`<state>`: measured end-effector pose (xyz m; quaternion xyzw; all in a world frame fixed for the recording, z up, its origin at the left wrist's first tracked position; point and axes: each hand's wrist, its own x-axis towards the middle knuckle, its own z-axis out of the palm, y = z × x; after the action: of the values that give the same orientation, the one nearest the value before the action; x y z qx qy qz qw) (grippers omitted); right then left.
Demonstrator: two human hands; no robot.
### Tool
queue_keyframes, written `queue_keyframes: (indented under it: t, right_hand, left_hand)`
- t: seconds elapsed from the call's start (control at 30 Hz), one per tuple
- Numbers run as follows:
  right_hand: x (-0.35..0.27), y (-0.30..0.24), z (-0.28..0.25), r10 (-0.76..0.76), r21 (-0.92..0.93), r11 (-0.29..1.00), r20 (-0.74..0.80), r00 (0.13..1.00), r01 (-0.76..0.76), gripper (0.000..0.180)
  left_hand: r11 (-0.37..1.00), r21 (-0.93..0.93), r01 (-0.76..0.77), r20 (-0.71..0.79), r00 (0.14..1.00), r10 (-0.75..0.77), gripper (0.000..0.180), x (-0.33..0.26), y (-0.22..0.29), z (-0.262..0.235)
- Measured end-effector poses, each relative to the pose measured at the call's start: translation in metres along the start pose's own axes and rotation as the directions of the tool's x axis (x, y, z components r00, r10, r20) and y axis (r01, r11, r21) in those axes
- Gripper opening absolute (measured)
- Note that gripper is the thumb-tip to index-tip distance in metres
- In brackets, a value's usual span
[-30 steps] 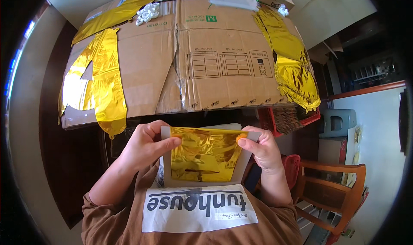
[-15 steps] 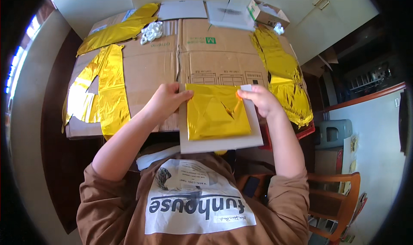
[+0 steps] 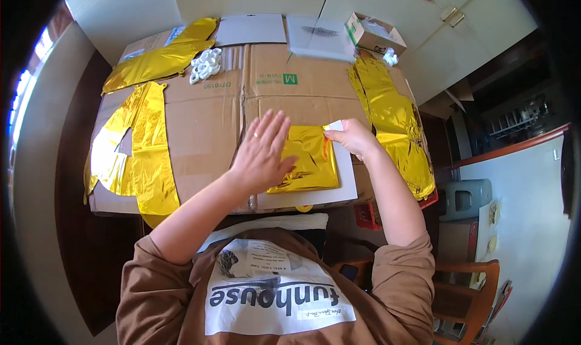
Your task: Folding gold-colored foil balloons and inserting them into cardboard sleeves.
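A folded gold foil balloon (image 3: 311, 166) lies on a white card (image 3: 347, 184) at the near edge of the cardboard-covered table. My right hand (image 3: 358, 140) pinches the far right corner of the foil and card, thumb on top. My left hand (image 3: 261, 154), fingers straight and nearly together, hovers over or rests on the left side of the folded foil; which of the two, I cannot tell. It hides the foil's left edge. A ring is on one of its fingers.
Flat gold foil balloons lie at left (image 3: 151, 145), far left (image 3: 160, 57) and right (image 3: 393, 115). White rings (image 3: 206, 65) are heaped near the back. White sheets (image 3: 251, 30) and an open box (image 3: 375, 33) line the far edge. A wooden chair (image 3: 484, 296) stands at the lower right.
The card and foil have come down from my raised hands onto the table edge. My left hand has let go of the left side and opened over the foil; my right hand keeps its corner.
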<state>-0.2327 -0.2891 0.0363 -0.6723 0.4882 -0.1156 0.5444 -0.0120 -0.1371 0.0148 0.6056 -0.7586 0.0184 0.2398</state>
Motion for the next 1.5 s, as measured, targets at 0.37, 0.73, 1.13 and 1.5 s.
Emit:
queue_keyframes:
  t: [0.37, 0.73, 1.13, 1.5]
  right_hand:
    - [-0.042, -0.01, 0.011, -0.385, -0.756, 0.652, -0.394, 0.835, -0.057, 0.061]
    - [-0.05, 0.034, 0.064, -0.487, -0.84, 0.48, -0.013, 0.874, 0.255, 0.084]
    - [-0.051, 0.038, 0.061, -0.491, -0.853, 0.462, -0.019, 0.871, 0.242, 0.083]
    - [-0.054, 0.019, 0.03, -0.446, -0.72, 0.616, 0.016, 0.895, 0.32, 0.079]
  left_hand:
    - [1.0, 0.025, -0.013, 0.099, 0.995, 0.01, 0.082, -0.014, 0.0, 0.027]
    - [0.997, 0.079, 0.006, 0.044, 0.999, -0.009, 0.085, -0.013, 0.003, 0.026]
    - [0.996, 0.082, 0.023, 0.132, 0.991, -0.033, 0.093, -0.016, 0.002, 0.019]
    - [0.995, 0.096, 0.032, 0.152, 0.987, -0.047, 0.095, -0.015, 0.005, 0.02]
